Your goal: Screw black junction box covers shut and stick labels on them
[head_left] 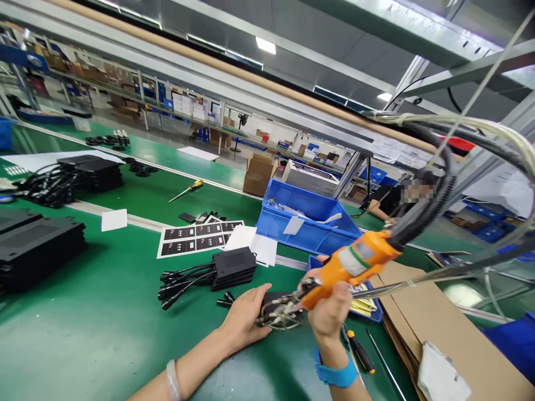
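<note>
My right hand [332, 312] is wrapped round an orange power tool [351, 267] with thick cables running from its rear end. The tool's front end is over a small black box [278, 301] on the green bench. My left hand [246, 317] holds that box from its left side, thumb and fingers round it. Metal parts at the tool's front are blurred and cover much of the box. Left of my left hand lie short black connectors [225, 299]. A stack of black boxes with cables [234, 267] sits just beyond it.
A blue bin [309, 223] stands behind the tool. Label sheets [194, 238] and a yellow screwdriver [186, 190] lie farther back. More black boxes [37, 245] are at left. Cardboard [455, 328] and an orange-black screwdriver [361, 352] lie at right. Another person [382, 200] is beyond.
</note>
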Available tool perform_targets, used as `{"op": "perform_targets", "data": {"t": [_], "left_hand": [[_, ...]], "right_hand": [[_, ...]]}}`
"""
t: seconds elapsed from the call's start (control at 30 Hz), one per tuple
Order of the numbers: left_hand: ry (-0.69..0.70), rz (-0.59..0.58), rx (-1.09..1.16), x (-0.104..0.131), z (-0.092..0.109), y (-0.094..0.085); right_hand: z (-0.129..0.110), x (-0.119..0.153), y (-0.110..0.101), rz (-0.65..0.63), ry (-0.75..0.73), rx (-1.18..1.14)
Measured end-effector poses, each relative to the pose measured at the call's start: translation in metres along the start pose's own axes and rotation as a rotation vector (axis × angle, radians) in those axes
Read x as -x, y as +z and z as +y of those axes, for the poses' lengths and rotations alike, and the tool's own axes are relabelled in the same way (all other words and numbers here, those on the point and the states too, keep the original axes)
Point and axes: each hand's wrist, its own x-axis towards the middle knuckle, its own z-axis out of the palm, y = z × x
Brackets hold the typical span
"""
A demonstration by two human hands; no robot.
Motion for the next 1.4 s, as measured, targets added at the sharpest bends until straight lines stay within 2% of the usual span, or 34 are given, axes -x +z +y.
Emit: {"op": "perform_targets", "data": {"t": [0.07,0.13,0.2,0.27,0.37,0.43,0.5,0.6,0.7,0.77,0.87,0.93,1.03,1.1,1.17,1.27,1.33,1.4], "left_hand": [[0.046,0.02,-0.062,0.0,0.003,-0.019],[0.052,0.088,-0.143,-0.001,0.004,-0.048],[-0.019,0.179,-0.199,-0.003,-0.001,-0.081],[-0.164,0.206,-0.181,-0.005,-0.01,-0.115],[-0.363,0.052,-0.058,-0.015,-0.034,-0.153],[-0.394,-0.068,0.01,-0.029,-0.052,-0.168],[-0.383,-0.16,0.046,-0.048,-0.068,-0.174],[-0.403,-0.344,0.063,-0.078,-0.083,-0.176],[-0.432,-0.529,0.047,-0.092,-0.084,-0.173],[-0.425,-0.581,0.025,-0.088,-0.075,-0.171],[-0.389,-0.555,-0.036,-0.065,-0.049,-0.161],[-0.364,-0.485,-0.116,-0.042,-0.029,-0.146],[-0.283,-0.37,-0.363,-0.008,-0.007,-0.114],[-0.237,-0.292,-0.548,0.011,-0.002,-0.093],[-0.179,-0.207,-0.65,0.025,-0.003,-0.08],[-0.122,-0.143,-0.648,0.033,-0.005,-0.076],[-0.146,-0.165,-0.607,0.032,-0.003,-0.079],[-0.18,-0.195,-0.599,0.028,0.001,-0.082]], "right_hand": [[-0.021,-0.016,-0.007,0.007,0.026,-0.06],[-0.042,-0.035,-0.013,-0.034,0.037,-0.091],[-0.057,-0.051,-0.017,-0.064,0.025,-0.113],[-0.062,-0.062,-0.02,-0.081,0.025,-0.126],[-0.051,-0.07,-0.021,-0.086,0.05,-0.103],[-0.038,-0.074,-0.021,-0.107,0.073,-0.092],[-0.027,-0.077,-0.021,-0.153,0.113,-0.092],[-0.018,-0.08,-0.022,-0.187,0.165,-0.048],[-0.017,-0.075,-0.028,-0.149,0.082,0.086],[-0.016,-0.066,-0.033,-0.087,-0.021,0.214],[-0.008,-0.044,-0.04,-0.073,-0.083,0.339],[0.004,-0.026,-0.041,-0.195,-0.061,0.38],[0.029,0.0,-0.04,-0.496,0.021,0.457],[0.047,0.016,-0.037,-0.694,0.109,0.499],[0.065,0.03,-0.033,-0.863,0.218,0.555],[0.091,0.048,-0.027,-1.045,0.338,0.646],[0.106,0.058,-0.022,-1.093,0.356,0.676],[0.117,0.066,-0.017,-1.088,0.343,0.691]]}}
